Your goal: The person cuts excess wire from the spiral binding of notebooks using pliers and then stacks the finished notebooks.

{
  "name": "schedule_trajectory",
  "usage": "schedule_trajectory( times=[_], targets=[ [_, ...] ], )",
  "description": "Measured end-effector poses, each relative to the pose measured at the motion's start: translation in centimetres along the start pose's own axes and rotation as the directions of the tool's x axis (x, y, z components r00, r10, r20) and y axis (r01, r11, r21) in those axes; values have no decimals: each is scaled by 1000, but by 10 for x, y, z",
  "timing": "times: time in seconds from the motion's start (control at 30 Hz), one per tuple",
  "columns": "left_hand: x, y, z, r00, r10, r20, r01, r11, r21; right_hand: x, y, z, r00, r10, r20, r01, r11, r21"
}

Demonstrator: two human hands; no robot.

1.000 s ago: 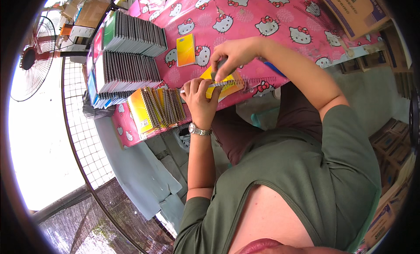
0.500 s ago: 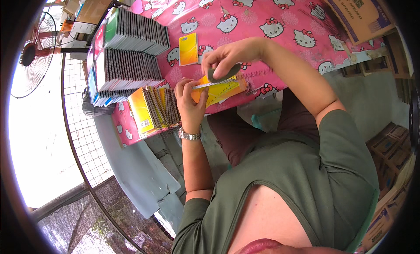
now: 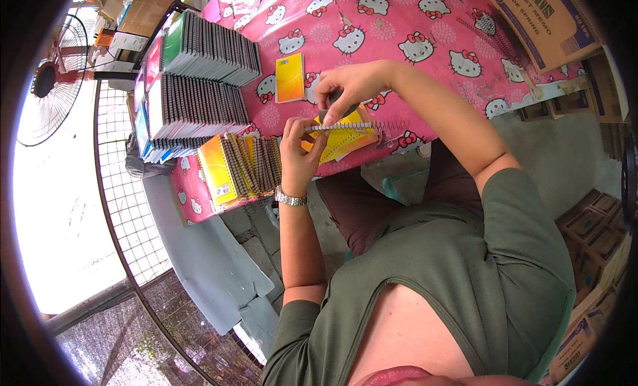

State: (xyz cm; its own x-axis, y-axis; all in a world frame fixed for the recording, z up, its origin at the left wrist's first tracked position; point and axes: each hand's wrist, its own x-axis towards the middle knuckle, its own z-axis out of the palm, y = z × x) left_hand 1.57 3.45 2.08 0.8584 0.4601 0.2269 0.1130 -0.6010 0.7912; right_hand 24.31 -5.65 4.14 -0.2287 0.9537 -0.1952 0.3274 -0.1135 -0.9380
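My left hand [image 3: 302, 146], closed, grips the left end of a small yellow-orange notebook [image 3: 347, 141] near the table's front edge. A thin wire coil [image 3: 392, 126] sits along the notebook's far edge, and its free length sticks out to the right. Closed around a dark grey-green rounded object [image 3: 340, 104], my right hand [image 3: 352, 88] is just above the coil, thumb and finger at its left part. The object's kind is mostly hidden by the fingers. A finished-looking yellow notebook [image 3: 290, 77] lies flat beyond my hands.
Left of my hands, several coil-bound yellow notebooks [image 3: 229, 170] lean together. Tall rows of black-coiled notebooks [image 3: 203, 107] stand behind them. A cardboard box [image 3: 541, 27] is at the far right of the pink patterned table cover [image 3: 415, 80]. A fan [image 3: 50, 80] stands at left.
My left hand has shifted slightly right along the notebook. My right hand has turned, with the dark object now more upright in the fingers. The coil's free end at right looks shorter.
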Motion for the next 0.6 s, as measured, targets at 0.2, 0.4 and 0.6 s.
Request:
schedule_trajectory(
  times=[0.2, 0.4, 0.6],
  targets=[
    [0, -2, -1, 998, -66, 23, 67, 995, -73, 7, -4, 1, 997, -19, 78, 12, 996, 87],
    [-3, -14, -2, 993, -121, -10, 117, 977, -179, 16, 18, -7, 971, 182, -155, -229, 895, -384],
    [-10, -2, 13, 951, -258, -169, 155, 873, -463, -77, 138, -17, 440, -143, -887, -484, 794, -368]
  ],
)
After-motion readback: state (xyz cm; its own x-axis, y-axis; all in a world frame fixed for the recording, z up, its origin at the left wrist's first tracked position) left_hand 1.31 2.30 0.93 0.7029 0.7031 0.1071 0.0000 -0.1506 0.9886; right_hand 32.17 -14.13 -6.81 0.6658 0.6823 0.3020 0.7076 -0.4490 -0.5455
